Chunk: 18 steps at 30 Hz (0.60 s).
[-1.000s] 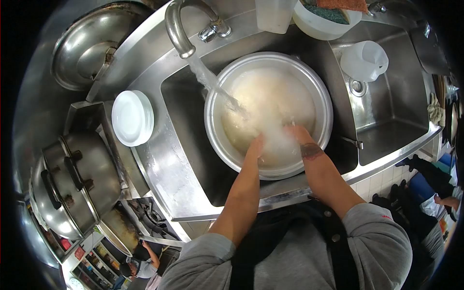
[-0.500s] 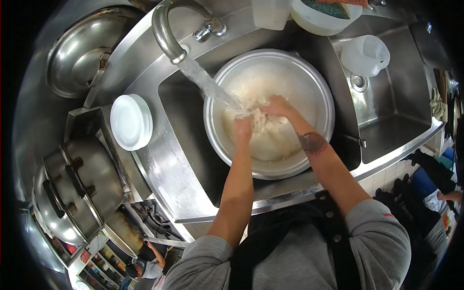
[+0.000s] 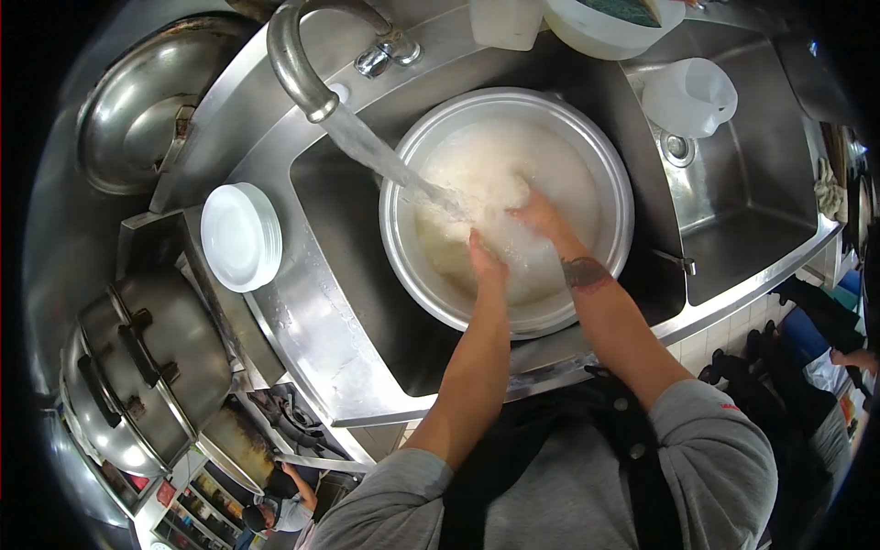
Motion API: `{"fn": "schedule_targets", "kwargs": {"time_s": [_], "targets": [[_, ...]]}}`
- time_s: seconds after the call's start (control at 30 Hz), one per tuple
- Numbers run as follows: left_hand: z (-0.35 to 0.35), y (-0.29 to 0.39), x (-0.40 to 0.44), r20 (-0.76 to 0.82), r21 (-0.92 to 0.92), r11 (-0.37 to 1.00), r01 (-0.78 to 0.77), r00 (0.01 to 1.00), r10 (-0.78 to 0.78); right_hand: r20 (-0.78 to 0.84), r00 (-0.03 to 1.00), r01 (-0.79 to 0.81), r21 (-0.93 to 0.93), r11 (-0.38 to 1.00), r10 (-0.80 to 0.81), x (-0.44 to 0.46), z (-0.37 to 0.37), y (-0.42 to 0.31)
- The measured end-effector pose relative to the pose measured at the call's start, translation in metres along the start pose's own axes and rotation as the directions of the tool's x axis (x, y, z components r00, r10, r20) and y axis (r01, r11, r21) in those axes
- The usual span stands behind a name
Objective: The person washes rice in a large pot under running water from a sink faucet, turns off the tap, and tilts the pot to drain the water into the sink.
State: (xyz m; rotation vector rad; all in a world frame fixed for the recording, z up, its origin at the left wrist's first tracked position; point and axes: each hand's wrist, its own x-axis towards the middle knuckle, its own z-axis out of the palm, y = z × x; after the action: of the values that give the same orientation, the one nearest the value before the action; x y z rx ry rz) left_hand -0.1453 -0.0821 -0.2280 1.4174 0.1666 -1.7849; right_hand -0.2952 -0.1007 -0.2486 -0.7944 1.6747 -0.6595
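Round metal basin (image 3: 621,215) of cloudy water (image 3: 550,151), centre frame, under a running faucet (image 3: 298,73) at upper left. Left hand (image 3: 488,260) and right hand (image 3: 543,220) dip in; whether they grip anything, I cannot tell.

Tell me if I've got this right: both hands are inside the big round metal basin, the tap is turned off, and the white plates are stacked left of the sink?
Not quite: the tap is running. The head view shows water pouring into the big round metal basin. The left hand and right hand are inside it, and the white plates are stacked left of the sink.
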Motion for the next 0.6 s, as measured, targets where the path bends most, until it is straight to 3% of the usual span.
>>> {"fn": "schedule_targets", "kwargs": {"time_s": [0.1,0.2,0.3,0.33,0.43,0.5,0.53,0.57,0.6], "targets": [[0.001,-0.006,-0.001,0.011,0.03,0.998,0.053,0.999,-0.053,0.081,0.978,-0.19,-0.009,0.982,0.19,-0.033,0.009,-0.049],[-0.002,-0.002,0.004,-0.04,0.177,0.984,0.013,0.999,-0.005,0.226,0.947,0.195,0.157,0.968,-0.227,-0.021,0.016,-0.033],[0.015,0.021,-0.005,-0.146,0.283,0.958,-0.034,0.986,0.078,0.386,0.921,0.046,0.018,0.999,-0.049,-0.017,0.008,-0.054],[0.022,0.03,-0.006,-0.189,0.305,0.951,-0.046,0.976,0.108,0.313,0.949,0.061,-0.066,0.996,-0.037,-0.019,0.007,-0.065],[0.017,0.047,0.009,-0.081,0.153,0.972,-0.177,0.978,0.19,0.148,0.987,0.103,-0.309,0.945,-0.06,-0.022,0.011,-0.089],[0.016,0.06,0.024,-0.236,0.367,0.917,-0.156,0.938,0.254,0.133,0.983,0.172,-0.462,0.87,-0.124,-0.012,0.011,-0.097],[0.016,0.067,0.034,-0.304,0.465,0.876,-0.129,0.906,0.294,0.099,0.953,0.297,-0.481,0.825,-0.285,0.0,0.014,-0.089],[0.005,0.069,0.058,-0.037,0.626,0.682,-0.378,0.859,0.51,0.068,0.895,0.412,-0.504,0.76,-0.44,0.016,0.018,-0.079],[-0.016,0.067,0.094,0.258,0.684,0.413,-0.601,0.729,0.634,0.042,0.812,0.512,-0.53,0.676,-0.582,0.03,0.018,-0.071]]}}
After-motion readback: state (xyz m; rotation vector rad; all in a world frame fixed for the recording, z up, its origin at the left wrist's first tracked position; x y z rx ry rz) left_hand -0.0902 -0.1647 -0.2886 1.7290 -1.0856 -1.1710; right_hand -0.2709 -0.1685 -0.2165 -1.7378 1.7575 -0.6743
